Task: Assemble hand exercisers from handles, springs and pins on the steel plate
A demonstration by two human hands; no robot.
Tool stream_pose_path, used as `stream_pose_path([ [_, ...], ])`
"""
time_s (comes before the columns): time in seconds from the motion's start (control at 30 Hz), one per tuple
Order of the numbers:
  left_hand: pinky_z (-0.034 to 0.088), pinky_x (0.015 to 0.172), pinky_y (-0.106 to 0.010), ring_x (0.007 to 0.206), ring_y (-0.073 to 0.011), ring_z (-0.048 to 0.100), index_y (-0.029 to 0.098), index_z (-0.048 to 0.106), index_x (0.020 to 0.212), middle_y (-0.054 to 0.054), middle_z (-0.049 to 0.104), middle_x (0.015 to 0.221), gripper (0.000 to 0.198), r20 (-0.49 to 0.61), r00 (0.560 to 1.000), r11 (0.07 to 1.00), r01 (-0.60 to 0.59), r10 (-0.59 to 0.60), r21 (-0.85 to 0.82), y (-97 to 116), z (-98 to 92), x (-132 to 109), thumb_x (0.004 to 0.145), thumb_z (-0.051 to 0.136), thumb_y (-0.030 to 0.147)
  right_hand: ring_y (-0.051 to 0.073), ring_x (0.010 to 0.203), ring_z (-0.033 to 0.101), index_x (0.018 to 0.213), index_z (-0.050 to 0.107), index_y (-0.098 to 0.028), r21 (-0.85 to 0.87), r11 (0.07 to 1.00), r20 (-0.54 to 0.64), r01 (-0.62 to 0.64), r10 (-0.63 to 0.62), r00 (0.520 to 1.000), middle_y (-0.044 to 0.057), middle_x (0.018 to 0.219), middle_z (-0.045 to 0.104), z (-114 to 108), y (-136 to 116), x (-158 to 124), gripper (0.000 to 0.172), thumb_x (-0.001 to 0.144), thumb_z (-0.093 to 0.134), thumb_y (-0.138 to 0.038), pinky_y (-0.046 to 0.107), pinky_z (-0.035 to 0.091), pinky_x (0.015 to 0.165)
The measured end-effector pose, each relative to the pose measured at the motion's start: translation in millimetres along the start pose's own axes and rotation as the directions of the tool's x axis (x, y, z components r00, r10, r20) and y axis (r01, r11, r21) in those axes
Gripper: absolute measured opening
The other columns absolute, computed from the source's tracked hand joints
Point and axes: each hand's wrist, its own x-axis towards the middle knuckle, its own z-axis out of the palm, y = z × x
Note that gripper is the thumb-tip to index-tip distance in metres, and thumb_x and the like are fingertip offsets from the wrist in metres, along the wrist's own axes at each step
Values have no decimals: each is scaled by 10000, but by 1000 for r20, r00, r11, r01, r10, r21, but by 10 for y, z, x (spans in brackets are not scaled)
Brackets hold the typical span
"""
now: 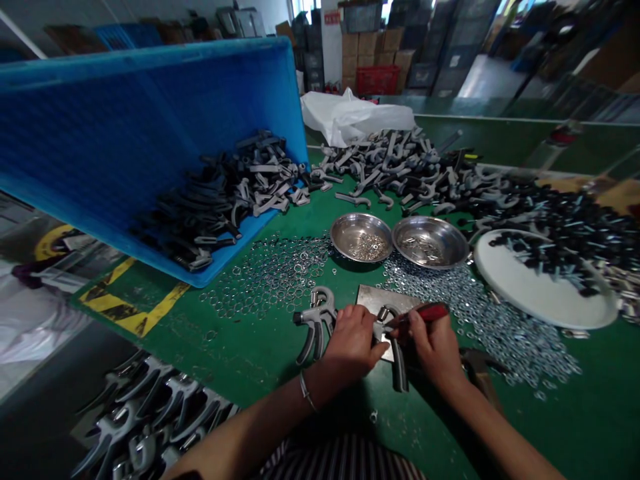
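Note:
My left hand (353, 340) is closed on a grey and black hand grip strengthener (399, 363), steadying it over a flat metal plate (370, 297). In my right hand (437, 347) is a screwdriver (434, 311) with a red and black handle. Its tip points left at the strengthener's upper part, near the coil spring; whether it touches is hard to see. Just left of my left hand lies another grip strengthener (316, 317) with its spring fitted. A hammer (483, 377) rests beside my right forearm, partly hidden by it.
A tipped blue crate (295, 100) holds grey handles. Two steel bowls (345, 230) (457, 233) contain small metal parts. Rings (280, 280) and nuts (475, 313) lie scattered. A white tray (530, 293) carries black-headed bolts. Handles (395, 160) pile up behind; several grip strengtheners (150, 407) sit lower left.

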Motion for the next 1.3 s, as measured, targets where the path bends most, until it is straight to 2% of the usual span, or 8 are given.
stream_pose_path([
  [0.2,401,913,-444,1026,-294,484,151,579,1079,-114,564,1085,354,12,1000,999,0,0,48,20,3,-6,877,616,439,317,684,682,1004,439,-207,-290,941,192,175,-122,974,128,772,686,57,-203,148,289,941,401,-486,366,469,607],
  [0.33,393,953,-464,1083,-311,479,149,591,1078,-126,566,1142,284,1,1000,996,22,-22,85,38,36,-20,888,594,360,224,588,605,921,468,-235,-30,969,266,245,-229,936,35,672,633,74,-372,352,254,944,440,-486,310,444,571],
  [0.5,388,997,-440,1128,-299,481,151,585,1153,-115,571,1213,299,-20,999,996,34,-33,80,76,56,-14,892,602,296,144,374,427,783,423,-264,255,966,176,44,-91,980,-65,465,455,-58,-219,570,476,1000,152,-590,262,377,427],
  [0.7,281,1117,-495,1329,-337,392,111,417,1401,-180,502,1401,714,-22,1000,999,12,-12,32,-194,-152,-154,852,680,483,217,528,567,810,542,-234,-164,985,36,-51,58,998,28,622,629,-744,424,804,417,821,581,-648,326,418,524],
  [0.8,243,1124,-512,1317,-308,428,162,452,1396,-147,562,1358,589,22,999,999,-25,24,37,-431,-370,-310,899,650,408,287,738,625,889,636,-185,-477,869,33,135,-136,990,118,828,688,-1057,598,791,415,820,620,-594,387,455,670],
  [0.9,307,1059,-481,1199,-282,516,209,575,1285,-95,658,1196,425,119,984,991,-134,130,28,-538,-627,-297,909,645,395,289,865,626,981,681,-179,-575,721,132,387,-385,914,126,934,695,-1060,473,818,356,949,491,-478,407,464,781],
  [1.1,386,969,-431,1034,-249,603,179,694,994,-82,707,1015,211,-1,971,953,-232,237,197,-462,-987,862,984,512,285,286,1025,573,991,725,-168,-668,474,380,574,-446,811,127,1008,705,-287,-388,1393,249,974,529,-322,396,431,871],
  [1.3,523,890,-392,977,-222,652,141,685,1014,-88,692,1054,156,102,986,961,-153,133,232,-529,-774,1990,910,649,252,256,1041,625,1002,694,-137,-752,371,455,545,-306,836,98,1060,694,342,-680,2032,194,927,645,-309,435,499,894],
])
